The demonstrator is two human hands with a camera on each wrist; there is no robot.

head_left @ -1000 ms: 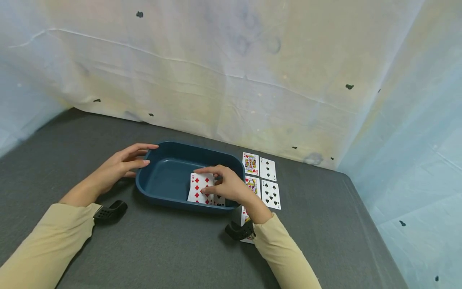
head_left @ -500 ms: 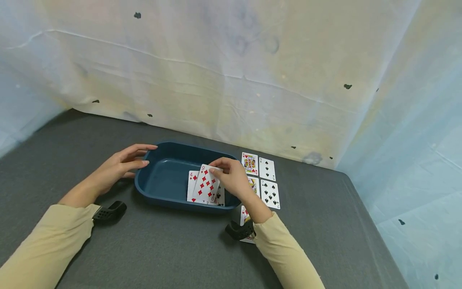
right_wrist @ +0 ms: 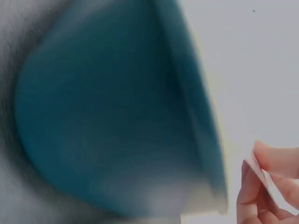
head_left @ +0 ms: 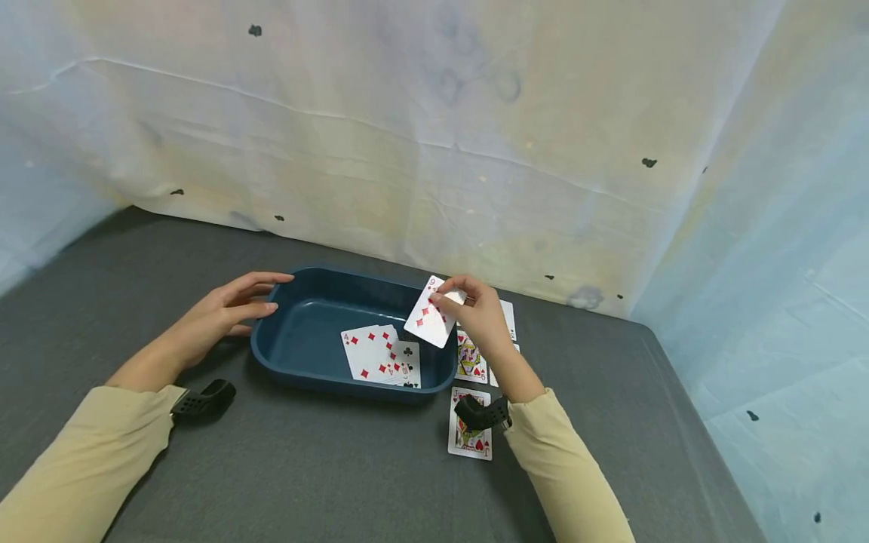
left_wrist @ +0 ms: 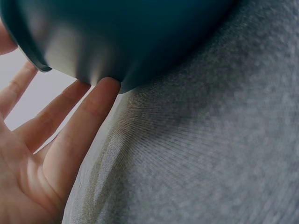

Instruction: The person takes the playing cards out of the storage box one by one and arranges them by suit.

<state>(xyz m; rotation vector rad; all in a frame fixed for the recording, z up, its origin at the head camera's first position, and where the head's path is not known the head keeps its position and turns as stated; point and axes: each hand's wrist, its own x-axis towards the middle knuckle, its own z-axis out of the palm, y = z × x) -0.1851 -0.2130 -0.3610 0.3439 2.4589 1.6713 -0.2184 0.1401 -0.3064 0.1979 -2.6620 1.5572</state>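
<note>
My right hand (head_left: 478, 309) pinches a nine of diamonds playing card (head_left: 426, 326) between thumb and fingers, above the right end of a dark blue oblong basin (head_left: 302, 335). In the right wrist view the held card (right_wrist: 262, 177) appears edge-on, past the basin's rim. Inside the basin, overlapping cards lie face up, among them a four of diamonds (head_left: 360, 353) and a clubs card (head_left: 410, 360). At the basin's left end rests my left hand (head_left: 227, 305), thumb and forefinger at the rim. The left wrist view shows its extended fingers (left_wrist: 88, 126) against the outer wall.
Right of the basin, face-up cards lie on the grey cloth (head_left: 326, 467): a queen of hearts (head_left: 468, 360), a jack of hearts (head_left: 459, 445) below it, and cards partly covered by my right hand and wrist. Behind stands a pale fabric backdrop (head_left: 366, 173).
My right hand has lifted the nine of diamonds from the cards in the basin and moved it up and right. More of the cards beneath now shows. The left hand stays at the basin.
</note>
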